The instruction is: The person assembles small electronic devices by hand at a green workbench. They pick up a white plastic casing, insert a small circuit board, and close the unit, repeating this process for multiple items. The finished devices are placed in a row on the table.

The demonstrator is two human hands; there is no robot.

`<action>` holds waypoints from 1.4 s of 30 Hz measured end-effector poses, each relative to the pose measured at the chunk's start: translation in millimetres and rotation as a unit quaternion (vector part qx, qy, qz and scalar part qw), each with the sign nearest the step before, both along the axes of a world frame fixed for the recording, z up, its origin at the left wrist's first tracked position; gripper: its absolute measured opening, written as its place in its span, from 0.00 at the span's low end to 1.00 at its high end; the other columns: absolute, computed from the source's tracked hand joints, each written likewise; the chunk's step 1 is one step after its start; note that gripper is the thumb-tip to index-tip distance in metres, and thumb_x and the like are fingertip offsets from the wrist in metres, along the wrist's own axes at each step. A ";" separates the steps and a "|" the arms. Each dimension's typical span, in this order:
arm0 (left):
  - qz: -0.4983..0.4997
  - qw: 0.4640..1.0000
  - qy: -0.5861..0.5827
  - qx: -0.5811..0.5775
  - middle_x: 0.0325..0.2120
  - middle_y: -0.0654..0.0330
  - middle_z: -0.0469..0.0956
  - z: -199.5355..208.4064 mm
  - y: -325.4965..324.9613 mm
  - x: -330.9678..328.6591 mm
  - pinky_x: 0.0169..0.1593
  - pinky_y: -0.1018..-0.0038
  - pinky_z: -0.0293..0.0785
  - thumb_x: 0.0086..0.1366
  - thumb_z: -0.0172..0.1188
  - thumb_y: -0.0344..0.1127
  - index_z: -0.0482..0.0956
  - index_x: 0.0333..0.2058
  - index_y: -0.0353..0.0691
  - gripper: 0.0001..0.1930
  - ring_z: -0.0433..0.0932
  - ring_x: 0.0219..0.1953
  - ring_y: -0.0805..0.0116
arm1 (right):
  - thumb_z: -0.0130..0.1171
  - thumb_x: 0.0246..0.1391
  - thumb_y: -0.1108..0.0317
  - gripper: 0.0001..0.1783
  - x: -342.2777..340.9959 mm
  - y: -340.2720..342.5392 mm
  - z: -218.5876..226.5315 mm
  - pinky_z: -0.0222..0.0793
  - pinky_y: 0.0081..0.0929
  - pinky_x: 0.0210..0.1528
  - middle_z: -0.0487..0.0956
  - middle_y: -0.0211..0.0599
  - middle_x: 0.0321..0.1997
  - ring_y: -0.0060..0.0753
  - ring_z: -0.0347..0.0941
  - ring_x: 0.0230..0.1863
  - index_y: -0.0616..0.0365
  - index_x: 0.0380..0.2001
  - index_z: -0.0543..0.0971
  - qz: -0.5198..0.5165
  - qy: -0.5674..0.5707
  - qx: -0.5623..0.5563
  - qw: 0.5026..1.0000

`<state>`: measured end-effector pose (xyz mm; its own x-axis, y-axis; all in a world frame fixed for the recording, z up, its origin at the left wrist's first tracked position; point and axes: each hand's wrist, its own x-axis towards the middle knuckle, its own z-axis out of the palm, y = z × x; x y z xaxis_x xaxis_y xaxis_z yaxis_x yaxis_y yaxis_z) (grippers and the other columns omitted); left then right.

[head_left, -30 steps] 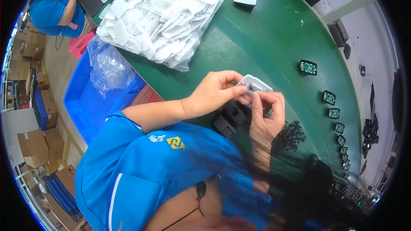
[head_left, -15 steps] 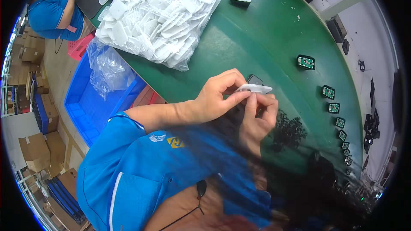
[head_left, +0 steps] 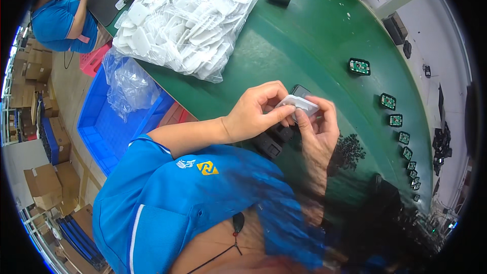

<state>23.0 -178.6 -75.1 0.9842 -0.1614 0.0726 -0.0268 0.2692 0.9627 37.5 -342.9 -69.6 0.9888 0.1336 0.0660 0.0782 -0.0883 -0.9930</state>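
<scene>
- White plastic cover (head_left: 306,104): a thin, round-cornered shell, tilted between both hands, to the right of the big clear bag (head_left: 185,25) and nearer the wearer.
- Left hand (head_left: 255,110): thumb and fingers were pinched on the cover's left end.
- Right hand (head_left: 320,128): thumb and fingers were closed on its near and right edges.
- Blue polo shirt (head_left: 167,187), nearer the wearer than the bag: it bore a yellow angular emblem (head_left: 207,168) and a small white printed mark.
- Clear bag: glossy, wrinkled film, packed with similar flat white pieces.
- Green tabletop (head_left: 284,40): smooth and faintly shiny beneath the bag.
- Black housings with green circuit boards (head_left: 359,66): rounded rectangles in a curving row, well to the bag's right.
- Small black parts (head_left: 349,152): a loose, grainy-looking heap, also right of the bag and nearer the wearer.
</scene>
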 end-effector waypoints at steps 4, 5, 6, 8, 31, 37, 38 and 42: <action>-0.019 0.999 0.033 0.001 0.30 0.60 0.76 -4.2 1.8 -0.5 0.35 0.81 0.75 0.64 0.54 0.28 0.71 0.34 0.33 0.04 0.79 0.31 0.76 | 0.67 0.48 0.71 0.11 2.9 -2.9 9.0 0.54 0.10 0.26 0.70 0.21 0.29 0.09 0.57 0.26 0.59 0.33 0.75 0.031 0.082 -0.001 0.996; -0.027 0.999 0.043 -0.003 0.31 0.59 0.76 -5.3 3.8 0.0 0.35 0.81 0.75 0.64 0.54 0.29 0.71 0.35 0.33 0.05 0.79 0.31 0.76 | 0.66 0.48 0.71 0.10 4.0 -3.0 10.6 0.54 0.10 0.26 0.70 0.21 0.28 0.08 0.58 0.26 0.58 0.32 0.75 0.033 0.074 -0.036 0.996; -0.040 0.998 0.053 -0.008 0.32 0.58 0.77 -6.0 3.8 1.6 0.35 0.81 0.75 0.64 0.54 0.29 0.71 0.36 0.33 0.05 0.79 0.31 0.76 | 0.66 0.49 0.71 0.10 5.0 -4.8 11.5 0.55 0.10 0.26 0.70 0.20 0.27 0.08 0.59 0.26 0.58 0.32 0.74 0.030 0.065 -0.071 0.995; -0.057 0.997 0.048 -0.010 0.33 0.58 0.77 -4.4 3.8 3.9 0.35 0.80 0.75 0.66 0.52 0.29 0.71 0.39 0.31 0.07 0.79 0.31 0.75 | 0.66 0.49 0.72 0.11 7.1 -8.0 10.8 0.56 0.09 0.27 0.71 0.21 0.28 0.08 0.61 0.27 0.59 0.33 0.74 0.028 0.089 -0.040 0.995; -0.030 0.839 -0.092 0.536 0.37 0.51 0.69 -34.5 18.0 134.3 0.39 0.61 0.72 0.60 0.55 0.32 0.74 0.38 0.43 0.07 0.75 0.37 0.50 | 0.64 0.44 0.69 0.27 206.5 -111.0 -47.2 0.63 0.36 0.52 0.73 0.42 0.48 0.44 0.68 0.49 0.56 0.50 0.70 -0.059 -0.243 -0.455 0.855; 0.079 0.769 -0.229 0.591 0.37 0.51 0.66 -42.9 11.6 95.3 0.44 0.64 0.68 0.45 0.67 0.50 0.67 0.44 0.33 0.33 0.68 0.39 0.53 | 0.62 0.50 0.66 0.18 143.7 -104.4 -13.4 0.65 0.20 0.38 0.76 0.30 0.32 0.20 0.69 0.31 0.57 0.44 0.71 0.074 0.005 -0.254 0.964; 0.087 0.768 -0.234 0.590 0.38 0.51 0.66 -47.2 11.6 93.1 0.44 0.64 0.68 0.45 0.67 0.49 0.67 0.45 0.34 0.33 0.68 0.39 0.52 | 0.62 0.50 0.65 0.18 137.7 -100.2 -13.7 0.65 0.21 0.38 0.77 0.31 0.33 0.22 0.70 0.32 0.57 0.44 0.72 0.060 0.030 -0.278 0.958; 0.095 0.776 -0.238 0.576 0.41 0.51 0.67 -48.9 10.5 95.0 0.46 0.64 0.67 0.45 0.67 0.37 0.66 0.47 0.34 0.31 0.67 0.42 0.52 | 0.64 0.49 0.63 0.21 121.5 -97.3 -9.2 0.67 0.29 0.44 0.77 0.39 0.43 0.34 0.73 0.43 0.58 0.46 0.74 0.018 -0.035 -0.379 0.925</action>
